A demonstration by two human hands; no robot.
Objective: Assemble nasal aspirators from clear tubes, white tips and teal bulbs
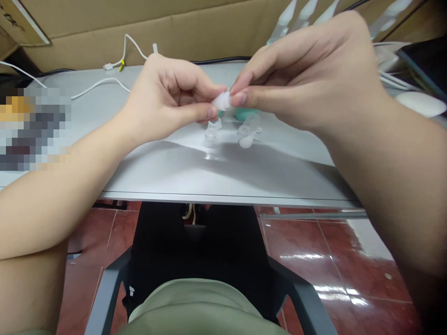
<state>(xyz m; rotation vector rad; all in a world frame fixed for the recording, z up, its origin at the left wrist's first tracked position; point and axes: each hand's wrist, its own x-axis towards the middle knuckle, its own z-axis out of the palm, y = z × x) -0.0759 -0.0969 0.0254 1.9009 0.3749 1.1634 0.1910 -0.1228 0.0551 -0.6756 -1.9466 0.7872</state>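
Above the grey table, my left hand (174, 95) and my right hand (300, 74) meet fingertip to fingertip. A small translucent white plastic piece (221, 101) is pinched between them, its left end in my left thumb and fingers and its right end in my right thumb and finger. Fingertips cover part of it, so its exact kind is unclear. Just below lie a small clear plastic bottle-like part (211, 131) and another clear part (250, 124) beside a white rounded piece (246, 141). A teal piece (246, 114) shows partly behind my right fingers.
Several bottles with white pointed tips (286, 16) stand at the back right. White cables (101, 83) run across the left of the table (195, 174). A white oval object (421, 103) lies at the right. Cardboard (174, 28) walls the back; chair armrests (108, 288) flank my lap.
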